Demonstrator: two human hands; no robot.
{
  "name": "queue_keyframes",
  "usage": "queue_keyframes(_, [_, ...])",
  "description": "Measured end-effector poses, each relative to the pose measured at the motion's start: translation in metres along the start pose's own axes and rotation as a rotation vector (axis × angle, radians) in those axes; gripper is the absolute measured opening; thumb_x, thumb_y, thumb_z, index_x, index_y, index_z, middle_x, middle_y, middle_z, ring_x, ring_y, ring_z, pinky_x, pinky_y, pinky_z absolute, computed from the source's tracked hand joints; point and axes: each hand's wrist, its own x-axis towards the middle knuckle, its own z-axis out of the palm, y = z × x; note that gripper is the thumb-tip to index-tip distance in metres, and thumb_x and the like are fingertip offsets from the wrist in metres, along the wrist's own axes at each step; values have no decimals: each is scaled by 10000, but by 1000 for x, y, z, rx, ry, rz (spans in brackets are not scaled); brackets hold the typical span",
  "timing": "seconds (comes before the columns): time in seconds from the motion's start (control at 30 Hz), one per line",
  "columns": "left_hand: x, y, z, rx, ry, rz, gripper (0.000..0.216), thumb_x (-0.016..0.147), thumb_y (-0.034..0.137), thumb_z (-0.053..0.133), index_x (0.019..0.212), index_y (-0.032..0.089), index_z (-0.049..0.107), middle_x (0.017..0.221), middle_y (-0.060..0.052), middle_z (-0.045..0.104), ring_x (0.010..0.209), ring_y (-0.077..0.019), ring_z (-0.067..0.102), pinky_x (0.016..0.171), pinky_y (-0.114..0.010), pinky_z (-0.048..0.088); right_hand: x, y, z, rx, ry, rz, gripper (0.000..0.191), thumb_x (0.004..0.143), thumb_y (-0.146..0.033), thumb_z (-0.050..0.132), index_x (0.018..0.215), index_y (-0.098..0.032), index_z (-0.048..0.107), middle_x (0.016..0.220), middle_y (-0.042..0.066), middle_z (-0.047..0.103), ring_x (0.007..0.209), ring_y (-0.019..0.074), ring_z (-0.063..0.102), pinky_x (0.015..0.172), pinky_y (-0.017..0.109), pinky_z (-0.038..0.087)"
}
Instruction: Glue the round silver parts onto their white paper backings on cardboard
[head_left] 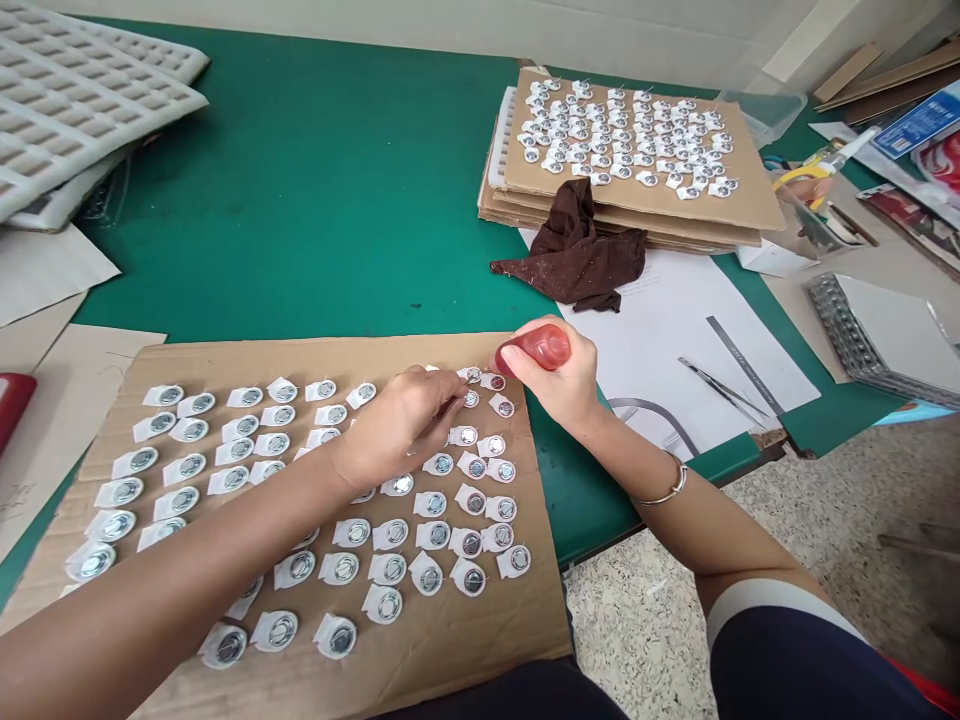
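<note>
My right hand (574,385) is wrapped round a small red squeeze bottle (550,346), tilted with its narrow end toward the far right corner of a cardboard sheet (450,655). Just left of it, my left hand (409,415) has its fingers pinched together by the small round discs there; what they hold, if anything, is hidden. A disc with a reddish face (493,382) lies below the bottle's end. Rows of silvery round discs with white paper tabs, such as this front one (335,636), cover the sheet. My left forearm hides some of them.
A stack of cardboard sheets (757,205) bearing similar discs stands at the back right, with a brown cloth (581,250) against it. Tweezers (720,385) and a steel ruler (742,365) lie on white paper. White grid trays (90,90) sit at far left, scissors (821,168) at right.
</note>
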Motion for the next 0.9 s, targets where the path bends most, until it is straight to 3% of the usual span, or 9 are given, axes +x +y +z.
queue_keyframes(0.57, [-1,0,1,17,5,-12,172,900,166,419,858,123,580,681,-38,529,637,-149,475,628,-317,389,-1,1,-1,5,-56,-41,224,741,-382,669,815,-201,558,801,18,606,733,155,587,708,320,499])
queue_keyframes(0.9, [0,0,-1,45,11,-14,166,885,146,431,760,133,538,674,-36,519,621,-139,464,610,-308,388,-2,-1,-1,0,-71,-100,216,741,-349,681,825,-196,554,801,19,605,733,152,587,703,315,496])
